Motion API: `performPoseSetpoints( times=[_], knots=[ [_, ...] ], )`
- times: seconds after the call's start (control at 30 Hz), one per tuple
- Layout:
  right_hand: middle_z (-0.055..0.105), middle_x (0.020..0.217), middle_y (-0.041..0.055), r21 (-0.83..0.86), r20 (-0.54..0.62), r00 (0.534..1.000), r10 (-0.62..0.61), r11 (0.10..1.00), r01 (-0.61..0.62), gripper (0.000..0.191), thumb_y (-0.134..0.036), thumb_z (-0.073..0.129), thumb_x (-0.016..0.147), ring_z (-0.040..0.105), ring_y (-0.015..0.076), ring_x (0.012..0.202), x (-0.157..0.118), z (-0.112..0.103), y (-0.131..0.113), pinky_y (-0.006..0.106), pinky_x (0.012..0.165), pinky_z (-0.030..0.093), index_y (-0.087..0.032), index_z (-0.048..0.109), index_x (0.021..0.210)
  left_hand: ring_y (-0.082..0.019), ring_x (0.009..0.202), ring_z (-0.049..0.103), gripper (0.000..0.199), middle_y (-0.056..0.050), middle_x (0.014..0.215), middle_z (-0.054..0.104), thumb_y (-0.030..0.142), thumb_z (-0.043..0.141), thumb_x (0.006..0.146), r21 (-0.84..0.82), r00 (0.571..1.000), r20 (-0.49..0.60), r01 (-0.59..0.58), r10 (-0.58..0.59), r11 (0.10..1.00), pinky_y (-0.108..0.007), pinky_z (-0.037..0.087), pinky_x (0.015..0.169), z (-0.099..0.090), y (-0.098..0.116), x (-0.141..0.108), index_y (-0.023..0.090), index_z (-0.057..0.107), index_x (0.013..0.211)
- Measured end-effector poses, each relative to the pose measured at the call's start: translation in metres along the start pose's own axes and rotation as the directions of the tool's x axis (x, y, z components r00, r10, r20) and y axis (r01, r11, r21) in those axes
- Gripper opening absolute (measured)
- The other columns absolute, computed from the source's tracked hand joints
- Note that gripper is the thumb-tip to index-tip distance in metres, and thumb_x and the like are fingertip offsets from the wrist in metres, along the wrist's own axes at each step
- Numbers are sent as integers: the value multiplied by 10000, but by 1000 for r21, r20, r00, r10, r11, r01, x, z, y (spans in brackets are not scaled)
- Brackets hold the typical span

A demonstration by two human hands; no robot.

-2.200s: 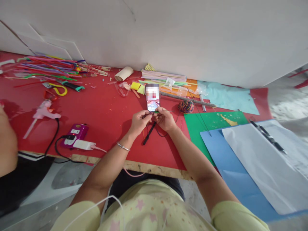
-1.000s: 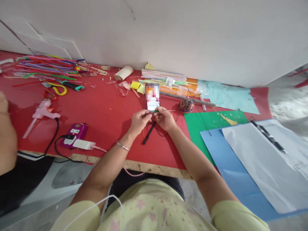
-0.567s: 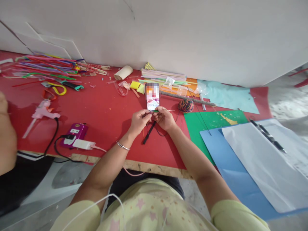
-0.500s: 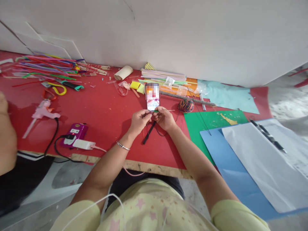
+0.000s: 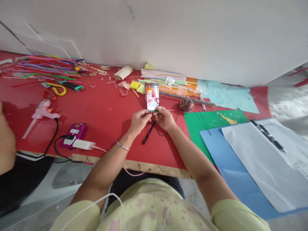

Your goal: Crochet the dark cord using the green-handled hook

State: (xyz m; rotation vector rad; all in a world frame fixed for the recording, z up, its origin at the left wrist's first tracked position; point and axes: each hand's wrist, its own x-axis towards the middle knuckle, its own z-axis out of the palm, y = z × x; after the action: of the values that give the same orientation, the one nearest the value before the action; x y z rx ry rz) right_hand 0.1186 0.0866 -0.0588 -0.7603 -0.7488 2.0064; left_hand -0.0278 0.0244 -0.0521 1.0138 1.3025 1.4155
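My left hand (image 5: 140,121) and my right hand (image 5: 165,118) meet at the middle of the table, both with fingers pinched closed. Between them they hold a thin pale stick (image 5: 170,110), whose end pokes out past my right fingers. A small green bit (image 5: 156,111) shows on it at my right thumb; the rest is hidden by fingers. Just beyond my fingertips is a phone (image 5: 152,104) with its screen lit. Below my hands lies a slim black rod (image 5: 148,133), with thin yarn strands around it. A multicoloured yarn ball (image 5: 185,105) rests to the right.
Pipe cleaners (image 5: 48,65), a pink glue gun (image 5: 43,110) and a purple power adapter (image 5: 76,133) are on the left. A cardboard tube (image 5: 123,72), straws (image 5: 163,74) and a twig (image 5: 187,97) lie at the back. A blue folder (image 5: 231,173) is right. Another person's arm (image 5: 6,141) is far left.
My hands and the stick stay practically still. The other person's arm at the far left has shifted slightly.
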Motion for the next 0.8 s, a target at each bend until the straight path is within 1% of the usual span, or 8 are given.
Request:
performPoseSetpoints(
  times=[0.33, 0.53, 0.8],
  knots=[
    [710, 645, -14, -10, -7, 1000, 9, 1000, -9, 190, -313, 772, 745, 575, 81, 511, 0, 0, -1, 174, 502, 484, -185, 682, 852, -89, 483, 508, 187, 15, 594, 639, 349, 752, 770, -6, 1000, 2, -11, 11, 1000, -218, 396, 480, 0, 1, 0, 178, 740, 844],
    [706, 647, -16, -14, -9, 1000, 7, 1000, -8, 185, -314, 772, 754, 573, 85, 519, -1, 1, -1, 178, 509, 482, -191, 677, 854, -84, 478, 495, 217, 15, 599, 641, 369, 762, 758, 4, 1000, -6, 6, -6, 1000, -217, 370, 466, 0, 0, 0, 176, 746, 856],
    [719, 646, -20, 45, 5, 1000, 21, 999, -22, 204, -316, 790, 724, 576, 85, 531, 0, -2, -1, 170, 514, 488, -192, 696, 856, -60, 422, 425, 251, 24, 576, 623, 395, 769, 767, -33, 999, -4, 41, -41, 999, -214, 298, 420, 0, -1, 0, 166, 743, 867]
  ],
)
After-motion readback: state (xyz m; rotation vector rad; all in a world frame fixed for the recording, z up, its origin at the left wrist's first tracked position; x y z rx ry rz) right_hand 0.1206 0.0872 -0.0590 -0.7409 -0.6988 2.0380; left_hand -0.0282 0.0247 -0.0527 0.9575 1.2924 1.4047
